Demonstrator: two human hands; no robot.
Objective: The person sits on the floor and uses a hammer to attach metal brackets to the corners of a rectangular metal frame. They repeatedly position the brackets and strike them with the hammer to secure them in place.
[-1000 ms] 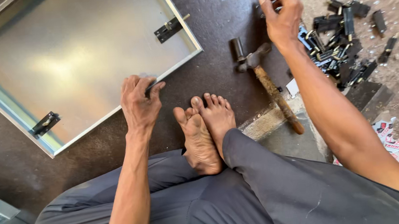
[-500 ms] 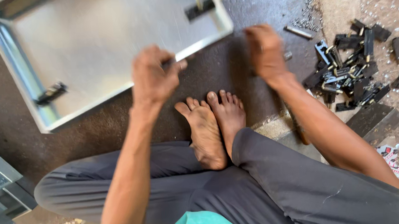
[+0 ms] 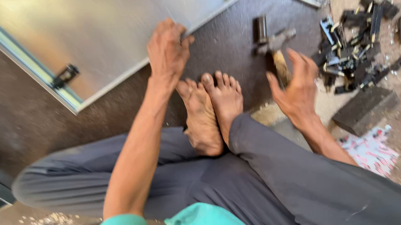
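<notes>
The left hand [image 3: 166,49] presses flat, fingers together, on the near edge of the sheet-metal panel [image 3: 107,34], which has slid up and away from the bare feet [image 3: 212,107] since a moment ago. The right hand [image 3: 296,86], back from the pile of black hinges [image 3: 361,47], now spreads open just over the hammer [image 3: 275,52] handle, gripping nothing. A hinge [image 3: 64,76] sits on the panel's left edge.
</notes>
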